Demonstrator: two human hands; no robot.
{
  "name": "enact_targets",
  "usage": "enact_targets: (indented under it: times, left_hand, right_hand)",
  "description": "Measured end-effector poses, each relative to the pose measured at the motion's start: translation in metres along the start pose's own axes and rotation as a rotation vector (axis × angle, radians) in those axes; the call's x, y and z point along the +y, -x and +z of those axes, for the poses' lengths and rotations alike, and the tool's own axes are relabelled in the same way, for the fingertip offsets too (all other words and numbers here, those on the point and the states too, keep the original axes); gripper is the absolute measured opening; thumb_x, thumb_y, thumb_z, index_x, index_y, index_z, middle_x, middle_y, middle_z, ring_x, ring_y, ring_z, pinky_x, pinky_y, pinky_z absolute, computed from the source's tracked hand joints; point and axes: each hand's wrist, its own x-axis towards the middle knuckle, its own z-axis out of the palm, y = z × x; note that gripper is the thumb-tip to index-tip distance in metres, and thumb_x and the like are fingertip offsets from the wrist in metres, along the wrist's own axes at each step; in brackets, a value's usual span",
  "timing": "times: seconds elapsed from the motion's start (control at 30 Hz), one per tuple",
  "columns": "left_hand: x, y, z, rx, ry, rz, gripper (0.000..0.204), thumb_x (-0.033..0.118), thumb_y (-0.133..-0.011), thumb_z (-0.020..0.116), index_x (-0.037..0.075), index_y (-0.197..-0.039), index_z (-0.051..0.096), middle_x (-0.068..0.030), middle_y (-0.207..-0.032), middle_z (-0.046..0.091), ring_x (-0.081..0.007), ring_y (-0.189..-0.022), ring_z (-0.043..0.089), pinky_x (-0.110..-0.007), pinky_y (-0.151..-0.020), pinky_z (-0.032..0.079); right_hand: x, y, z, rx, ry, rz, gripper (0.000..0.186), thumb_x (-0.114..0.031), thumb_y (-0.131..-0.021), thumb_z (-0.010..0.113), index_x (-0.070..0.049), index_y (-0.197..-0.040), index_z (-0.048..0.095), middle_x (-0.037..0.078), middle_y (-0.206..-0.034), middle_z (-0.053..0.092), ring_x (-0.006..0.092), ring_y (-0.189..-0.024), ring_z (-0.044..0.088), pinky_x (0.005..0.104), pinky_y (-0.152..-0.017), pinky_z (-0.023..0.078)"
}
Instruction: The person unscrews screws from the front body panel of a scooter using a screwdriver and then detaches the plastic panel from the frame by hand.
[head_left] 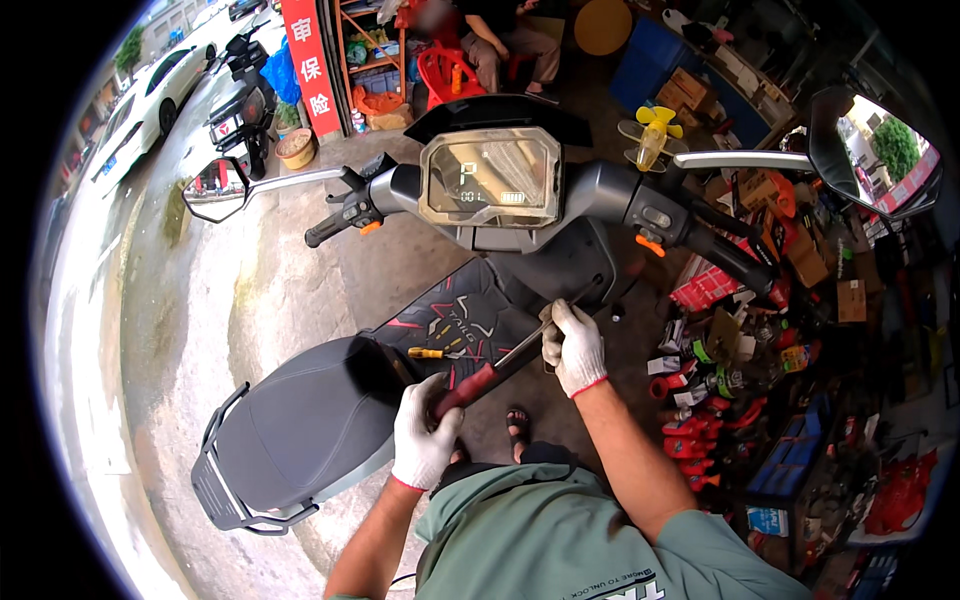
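Observation:
A grey electric scooter (300,420) stands in front of me, seat at lower left, handlebars and lit display (490,180) above. My left hand (425,435), in a white glove, grips the red handle of a long screwdriver (480,380). Its metal shaft runs up and right to the scooter's front inner panel (570,270). My right hand (575,345), also gloved, is closed around the shaft near its tip, against the panel's lower edge. A smaller yellow-handled screwdriver (425,353) lies on the patterned footboard (460,320).
Boxes, red tools and packages (720,400) crowd the floor on the right. A seated person (500,40) is at the back by a red chair. A white car (150,100) and another scooter (245,100) are at upper left. My sandalled foot (518,428) is below the footboard.

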Motion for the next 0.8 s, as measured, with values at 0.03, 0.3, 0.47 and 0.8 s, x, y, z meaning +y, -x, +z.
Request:
enact_targets:
  times: [0.03,0.3,0.47,0.8]
  left_hand:
    - [0.007,0.001,-0.007,-0.087,0.218,-0.331,0.046,0.037,-0.103,0.042,0.002,-0.13,0.055,-0.0064,-0.076,0.064,-0.0122,-0.051,0.055,-0.023,-0.046,0.041]
    - [0.001,0.011,-0.002,-0.048,0.093,-0.135,0.044,0.035,-0.104,0.043,0.004,-0.134,0.053,-0.0071,-0.077,0.063,-0.0125,-0.058,0.057,-0.023,-0.053,0.044]
    - [-0.001,0.006,-0.009,-0.225,0.794,-1.003,0.065,0.054,-0.105,0.029,0.001,-0.126,0.058,-0.0081,-0.072,0.063,-0.0142,-0.041,0.049,-0.026,-0.037,0.036]
    - [0.023,0.012,-0.015,-0.186,0.148,-0.331,0.043,0.015,-0.094,0.059,-0.002,-0.133,0.052,-0.0139,-0.1,0.064,-0.0171,-0.071,0.062,-0.027,-0.06,0.051]
  right_hand:
    - [0.0,0.0,-0.001,0.003,-0.007,-0.005,0.027,-0.029,-0.101,0.058,-0.004,-0.089,0.061,-0.002,-0.062,0.048,0.0078,-0.044,0.038,0.0235,-0.042,0.028]
    - [-0.001,0.0,-0.001,-0.002,-0.003,-0.009,0.027,-0.028,-0.102,0.057,-0.004,-0.09,0.061,-0.002,-0.063,0.048,0.0073,-0.045,0.038,0.0233,-0.042,0.028]
    - [0.0,0.006,-0.006,-0.077,0.018,-0.031,0.022,-0.024,-0.102,0.057,-0.004,-0.094,0.06,-0.001,-0.066,0.049,0.0066,-0.046,0.038,0.0232,-0.041,0.028]
    - [0.004,0.003,0.002,-0.008,-0.064,0.016,0.022,-0.023,-0.102,0.057,-0.003,-0.093,0.058,0.0,-0.066,0.05,0.007,-0.045,0.037,0.0228,-0.041,0.028]
